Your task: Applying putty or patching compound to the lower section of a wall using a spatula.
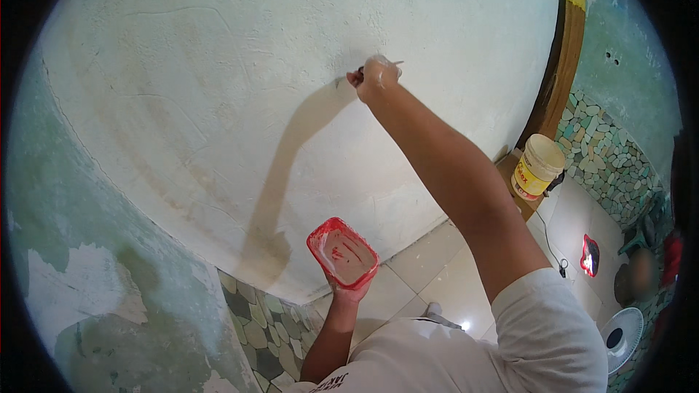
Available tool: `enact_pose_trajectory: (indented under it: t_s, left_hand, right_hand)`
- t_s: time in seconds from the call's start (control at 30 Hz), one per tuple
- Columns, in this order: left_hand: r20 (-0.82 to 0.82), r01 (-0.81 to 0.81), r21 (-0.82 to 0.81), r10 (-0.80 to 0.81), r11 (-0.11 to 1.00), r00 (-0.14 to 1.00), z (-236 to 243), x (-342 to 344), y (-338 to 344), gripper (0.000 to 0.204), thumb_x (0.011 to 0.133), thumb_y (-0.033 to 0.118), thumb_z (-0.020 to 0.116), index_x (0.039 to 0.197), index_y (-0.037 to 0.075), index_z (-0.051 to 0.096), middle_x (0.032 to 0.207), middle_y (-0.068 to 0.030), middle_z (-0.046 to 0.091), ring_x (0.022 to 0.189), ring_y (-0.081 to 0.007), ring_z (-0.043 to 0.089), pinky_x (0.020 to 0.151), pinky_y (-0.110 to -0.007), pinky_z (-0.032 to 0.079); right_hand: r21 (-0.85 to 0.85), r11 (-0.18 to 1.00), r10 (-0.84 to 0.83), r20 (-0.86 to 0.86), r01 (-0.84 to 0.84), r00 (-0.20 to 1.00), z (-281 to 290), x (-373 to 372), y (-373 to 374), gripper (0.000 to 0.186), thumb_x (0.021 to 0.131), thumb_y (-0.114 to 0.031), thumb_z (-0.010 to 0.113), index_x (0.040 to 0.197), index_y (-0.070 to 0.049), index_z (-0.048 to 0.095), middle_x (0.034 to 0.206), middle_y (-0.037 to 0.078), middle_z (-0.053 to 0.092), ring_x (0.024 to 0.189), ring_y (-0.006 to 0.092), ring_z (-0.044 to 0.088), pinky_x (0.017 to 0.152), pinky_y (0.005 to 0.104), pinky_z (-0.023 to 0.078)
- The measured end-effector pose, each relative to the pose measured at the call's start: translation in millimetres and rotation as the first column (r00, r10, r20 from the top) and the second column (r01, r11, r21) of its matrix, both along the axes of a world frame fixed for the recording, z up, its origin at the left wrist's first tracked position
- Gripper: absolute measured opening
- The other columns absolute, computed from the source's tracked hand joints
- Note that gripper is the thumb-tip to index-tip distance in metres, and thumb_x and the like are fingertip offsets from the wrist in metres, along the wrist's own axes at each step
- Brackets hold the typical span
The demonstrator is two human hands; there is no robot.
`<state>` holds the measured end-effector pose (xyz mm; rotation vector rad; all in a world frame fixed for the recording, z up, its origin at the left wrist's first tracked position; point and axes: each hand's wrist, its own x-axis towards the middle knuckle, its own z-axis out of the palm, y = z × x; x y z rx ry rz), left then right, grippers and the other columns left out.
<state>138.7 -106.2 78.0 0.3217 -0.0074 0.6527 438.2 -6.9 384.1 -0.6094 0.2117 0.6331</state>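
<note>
My left hand (pixel 351 292) grips a red plastic tub (pixel 341 249) from below, fingers hidden under it. The tub is tilted toward me, and its inside and rim are smeared with a pale, whitish paste. My right arm reaches up and forward to the white wall (pixel 240 51). The right hand (pixel 379 78), with white smears on it, is closed round a slim-handled tool (pixel 399 63). Only a thin pale end and a dark bit by the fingers show; the tool's working end is hidden. The wall around the hand has an uneven, trowelled-looking surface with faint tan patches.
A pale bucket with a yellow label (pixel 537 167) stands on a brown box (pixel 512 175) at the right, by a wooden post (pixel 559 65). Beyond it are a cable (pixel 547 242), a red object (pixel 590 255) and a white fan (pixel 621 340). Peeling green wall (pixel 87 233) lies left.
</note>
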Motion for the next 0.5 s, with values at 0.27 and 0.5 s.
enact_pose_trajectory:
  t_s: [0.27, 0.5]
  left_hand:
    - [0.020, 0.006, -0.046, -0.005, 0.999, 1.000, -8, -11, 8, 0.049, 0.094, 0.047, 0.058, 0.136, 0.022, 0.056, 0.136, -0.0037, 0.060, 0.126, -0.0270, 0.056, 0.101, -0.051, 0.047]
    - [-0.012, -0.051, -0.078, 0.050, 0.996, 0.999, -9, -13, 14, 0.049, 0.094, 0.048, 0.058, 0.135, 0.022, 0.056, 0.134, -0.0045, 0.062, 0.125, -0.0279, 0.056, 0.099, -0.052, 0.048]
  right_hand:
    - [0.361, 0.933, 0.034, -0.072, -0.006, 0.997, 94, 80, -1, 0.032, 0.105, -0.038, 0.035, 0.125, -0.014, 0.039, 0.100, 0.017, 0.055, 0.072, 0.0287, 0.054, 0.063, 0.0543, 0.051]
    - [0.320, 0.945, -0.145, 0.247, 0.060, 0.958, 144, 105, -45, 0.020, 0.100, -0.005, 0.037, 0.100, 0.014, 0.041, 0.088, 0.024, 0.052, 0.072, 0.0300, 0.057, 0.066, 0.0469, 0.061]
